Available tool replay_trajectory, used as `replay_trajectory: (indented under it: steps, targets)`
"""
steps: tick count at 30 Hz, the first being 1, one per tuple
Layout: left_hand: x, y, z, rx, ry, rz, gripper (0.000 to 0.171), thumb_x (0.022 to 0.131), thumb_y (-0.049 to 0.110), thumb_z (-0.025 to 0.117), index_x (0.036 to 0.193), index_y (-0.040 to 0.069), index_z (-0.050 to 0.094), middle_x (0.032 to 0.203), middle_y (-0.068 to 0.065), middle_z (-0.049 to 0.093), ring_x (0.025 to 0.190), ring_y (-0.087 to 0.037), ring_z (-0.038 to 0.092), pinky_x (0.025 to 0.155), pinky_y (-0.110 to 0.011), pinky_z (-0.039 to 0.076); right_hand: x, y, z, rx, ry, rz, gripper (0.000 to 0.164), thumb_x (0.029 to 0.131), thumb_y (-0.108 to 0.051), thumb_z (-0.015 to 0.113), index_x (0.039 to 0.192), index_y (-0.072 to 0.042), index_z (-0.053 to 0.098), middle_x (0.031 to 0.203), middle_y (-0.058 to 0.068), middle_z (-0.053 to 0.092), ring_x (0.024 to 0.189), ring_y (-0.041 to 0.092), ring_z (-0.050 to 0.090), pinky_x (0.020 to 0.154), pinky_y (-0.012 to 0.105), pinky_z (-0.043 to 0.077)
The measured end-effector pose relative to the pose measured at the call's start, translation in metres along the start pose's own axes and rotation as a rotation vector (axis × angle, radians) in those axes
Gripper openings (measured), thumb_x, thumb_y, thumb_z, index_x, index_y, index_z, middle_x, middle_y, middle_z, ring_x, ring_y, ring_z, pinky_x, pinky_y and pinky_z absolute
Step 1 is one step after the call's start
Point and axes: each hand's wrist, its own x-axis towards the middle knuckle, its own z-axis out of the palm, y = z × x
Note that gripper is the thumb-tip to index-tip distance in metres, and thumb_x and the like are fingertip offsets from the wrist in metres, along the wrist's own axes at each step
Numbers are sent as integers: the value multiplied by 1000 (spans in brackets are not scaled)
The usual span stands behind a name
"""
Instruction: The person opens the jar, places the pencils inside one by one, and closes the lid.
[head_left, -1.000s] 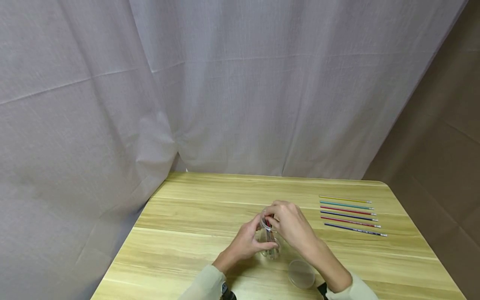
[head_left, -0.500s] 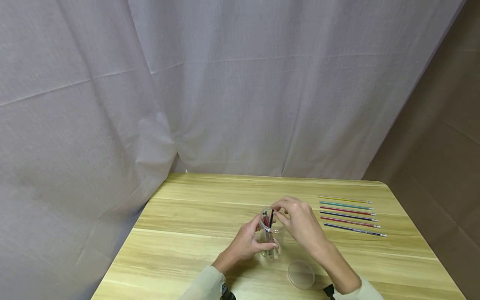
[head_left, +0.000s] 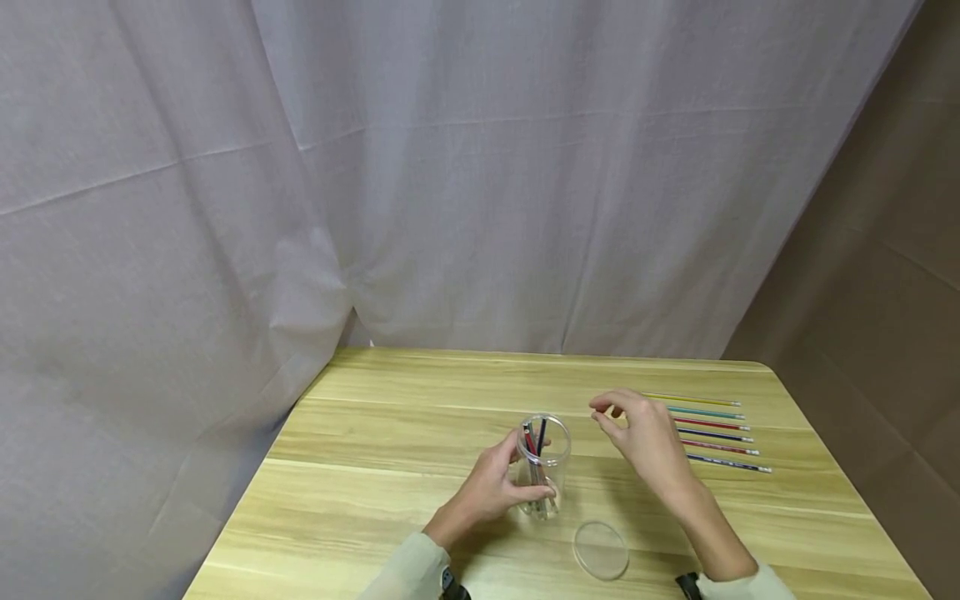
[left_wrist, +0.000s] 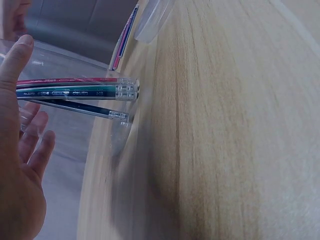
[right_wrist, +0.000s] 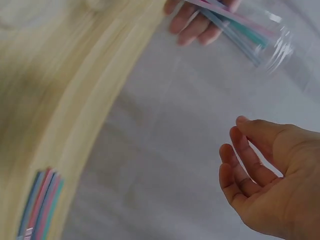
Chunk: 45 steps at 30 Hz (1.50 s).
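Note:
My left hand grips a clear plastic jar that stands upright on the table, thumb on the near side and fingers round the back. Inside lean several pencils, red, green and dark blue, with their eraser ends down at the jar's bottom. To the right of the jar, my right hand is in the air over the table, fingers loosely bent and nothing between them. In the head view it overlaps the left ends of several pencils laid side by side, yellow, teal, red and dark blue.
A clear round lid lies flat on the wooden table, in front of the jar and to its right. Grey curtain hangs along the table's back and left sides, and a brown cloth on the right.
My right hand has let go of a dark pencil, which now leans in the jar, and has moved right toward the row of pencils. The left hand and jar have stayed in place.

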Motion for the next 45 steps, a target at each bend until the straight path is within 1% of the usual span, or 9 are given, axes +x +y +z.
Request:
replay_trajectory:
  steps: [5,11,16,20,25,28,37,40,45]
  targets:
    - [0,0,1,-7,-2,-13,79,85,30,92,151,26,48,146,0,65,133,-19,62,114,-40,50,-9,40,-3,37,40,80,16,85,3,86,95,-9,82,91,5,79,75,18,68,58,25,53]
    - [0,1,0,-11,-2,-6,78,86,28,92,151,25,49,146,-2,65,133,-19,61,115,-42,50,-24,88,-4,101,20,197,14,88,-1,85,100,-7,82,87,3,79,76,6,68,65,11,51]
    - [0,1,0,-3,-3,-2,78,86,29,92,151,25,48,147,-2,65,133,-19,62,114,-42,50,-38,117,0,92,-16,252,13,89,-4,85,101,-7,82,90,4,80,78,3,66,67,13,51]
    - [0,0,0,1,-2,1,78,86,29,92,151,25,48,146,-2,65,132,-20,62,114,-42,51,-48,133,4,85,-47,272,12,88,-2,85,99,-5,82,90,7,80,79,14,70,66,16,52]
    - [0,-1,0,-2,-6,-5,79,86,29,92,152,25,47,147,-2,65,133,-21,62,114,-43,50,-59,147,8,65,-128,317,12,91,-3,83,102,-4,81,93,8,79,89,32,74,73,29,56]
    - [0,0,0,-4,-10,-5,78,86,29,92,151,25,48,147,-2,64,133,-21,62,114,-43,50,-64,155,10,59,-177,345,12,92,-4,81,104,-3,80,95,9,79,90,32,73,74,34,57]
    - [1,-1,1,-5,-15,5,76,87,28,91,150,24,49,147,-2,64,134,-19,60,114,-43,50,-72,167,18,55,-189,344,14,89,2,82,102,-2,80,92,8,78,84,24,71,69,22,55]
    - [1,-1,0,-2,-15,6,77,87,28,91,150,24,48,147,-3,64,134,-18,61,115,-42,50,-74,167,19,38,-159,350,14,89,1,82,102,-3,80,92,9,78,85,26,71,72,30,57]
    - [0,-1,0,-3,-16,-3,78,86,28,92,151,25,48,146,-3,64,133,-18,61,114,-41,50,-76,166,21,36,-130,360,16,90,1,79,106,0,79,99,17,78,97,42,74,88,59,58]
